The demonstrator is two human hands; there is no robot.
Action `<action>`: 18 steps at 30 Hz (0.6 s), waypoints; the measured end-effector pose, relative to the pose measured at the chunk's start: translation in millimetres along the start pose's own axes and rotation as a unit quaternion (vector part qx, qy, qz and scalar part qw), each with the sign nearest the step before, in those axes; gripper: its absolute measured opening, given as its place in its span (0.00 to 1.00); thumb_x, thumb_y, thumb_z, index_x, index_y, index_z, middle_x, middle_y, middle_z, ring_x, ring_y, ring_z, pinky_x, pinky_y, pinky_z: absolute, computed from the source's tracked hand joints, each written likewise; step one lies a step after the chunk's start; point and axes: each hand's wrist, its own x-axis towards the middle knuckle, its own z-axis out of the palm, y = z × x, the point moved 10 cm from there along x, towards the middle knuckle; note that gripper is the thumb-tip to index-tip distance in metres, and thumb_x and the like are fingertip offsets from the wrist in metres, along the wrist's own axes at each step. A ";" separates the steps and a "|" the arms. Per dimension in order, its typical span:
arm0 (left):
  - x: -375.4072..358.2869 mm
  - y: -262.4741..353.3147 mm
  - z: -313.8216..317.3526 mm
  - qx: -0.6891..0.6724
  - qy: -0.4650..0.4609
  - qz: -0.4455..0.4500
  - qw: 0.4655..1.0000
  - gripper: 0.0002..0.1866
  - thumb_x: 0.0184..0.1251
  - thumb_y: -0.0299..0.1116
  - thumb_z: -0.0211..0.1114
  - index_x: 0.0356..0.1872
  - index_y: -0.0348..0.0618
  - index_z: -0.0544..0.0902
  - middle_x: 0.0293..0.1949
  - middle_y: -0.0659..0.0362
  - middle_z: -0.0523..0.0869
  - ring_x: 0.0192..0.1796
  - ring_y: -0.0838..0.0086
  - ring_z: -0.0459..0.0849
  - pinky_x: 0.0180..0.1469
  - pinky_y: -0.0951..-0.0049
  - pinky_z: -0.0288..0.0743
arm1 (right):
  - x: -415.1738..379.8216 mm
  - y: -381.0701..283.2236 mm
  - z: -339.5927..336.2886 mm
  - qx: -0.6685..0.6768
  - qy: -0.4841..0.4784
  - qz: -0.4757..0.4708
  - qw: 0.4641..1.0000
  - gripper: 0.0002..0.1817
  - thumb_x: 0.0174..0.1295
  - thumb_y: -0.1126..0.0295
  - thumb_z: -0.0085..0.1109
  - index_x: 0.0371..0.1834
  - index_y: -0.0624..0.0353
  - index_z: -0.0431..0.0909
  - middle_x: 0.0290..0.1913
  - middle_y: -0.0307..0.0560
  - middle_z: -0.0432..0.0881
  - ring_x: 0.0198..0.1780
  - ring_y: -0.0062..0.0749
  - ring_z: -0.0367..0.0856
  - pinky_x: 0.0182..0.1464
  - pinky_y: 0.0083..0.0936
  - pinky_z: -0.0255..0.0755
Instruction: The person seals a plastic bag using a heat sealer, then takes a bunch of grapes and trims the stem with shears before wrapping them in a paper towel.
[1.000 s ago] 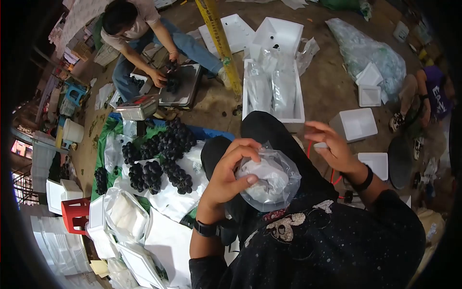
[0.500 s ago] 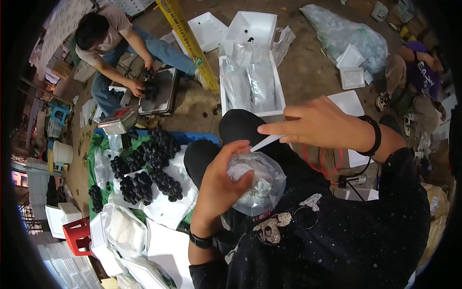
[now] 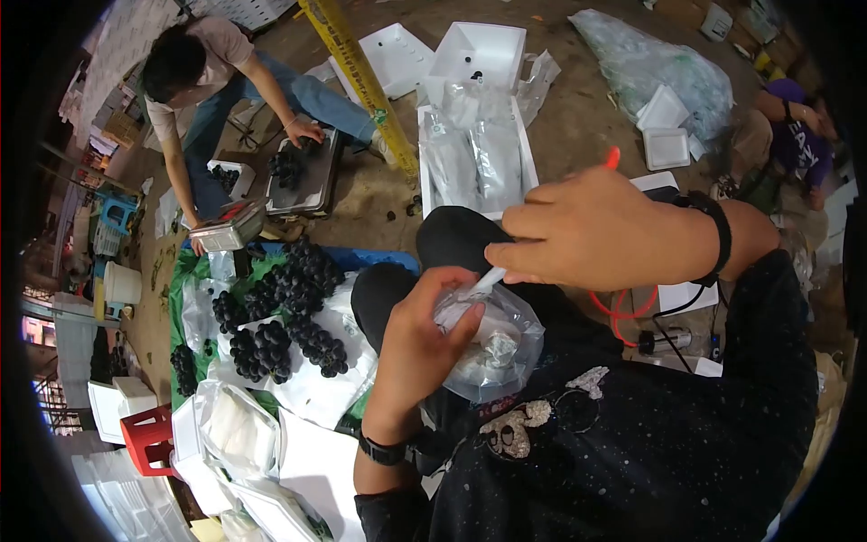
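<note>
On my lap rests a clear plastic bag [image 3: 510, 357] with a pale bundle inside. My left hand [image 3: 420, 339] is wrapped round its gathered upper end, thumb and fingers curled in. My right hand [image 3: 605, 230] is closed just above, pinching a short white tapered strip [image 3: 489, 282] whose lower end meets the bag by my left fingertips. A red tip [image 3: 613, 158] sticks up behind my right knuckles.
Bunches of dark grapes [image 3: 262, 350] lie to the left on white sheets. Ahead stands a foam box [image 3: 528, 163] holding clear bags, beside a yellow pole [image 3: 357, 77]. Another person [image 3: 203, 68] sits by a scale [image 3: 316, 190]. A red hose [image 3: 623, 330] lies right.
My right hand has come closer to my left and turned, with less of the white strip showing. The other person has moved one hand from the grapes on the scale to a clear box.
</note>
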 end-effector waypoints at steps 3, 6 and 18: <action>-1.3 -1.1 -8.1 -0.004 0.039 -0.026 0.999 0.15 0.57 0.26 0.69 0.45 0.39 0.77 0.42 0.51 0.87 0.44 0.59 0.87 0.48 0.70 0.77 | 2.8 1.2 -15.6 0.007 0.005 0.011 1.000 0.08 0.55 0.63 0.62 0.28 0.53 0.75 0.28 0.38 0.73 0.29 0.31 0.80 0.24 0.28 0.73; -3.2 -10.8 -7.1 -0.060 0.046 -0.043 0.996 0.15 0.57 0.25 0.68 0.45 0.39 0.77 0.43 0.51 0.87 0.46 0.59 0.87 0.49 0.69 0.77 | 1.4 -5.0 -10.1 0.000 -0.009 -0.006 1.000 0.07 0.51 0.65 0.63 0.28 0.53 0.76 0.28 0.37 0.74 0.30 0.30 0.80 0.25 0.27 0.74; -0.6 1.4 -11.3 0.027 0.040 0.021 0.999 0.11 0.58 0.25 0.68 0.42 0.34 0.84 0.39 0.51 0.88 0.39 0.71 0.86 0.44 0.75 0.77 | 8.4 -9.5 -3.3 -0.044 -0.023 0.008 0.999 0.05 0.46 0.70 0.60 0.26 0.55 0.77 0.28 0.37 0.75 0.31 0.29 0.81 0.26 0.26 0.75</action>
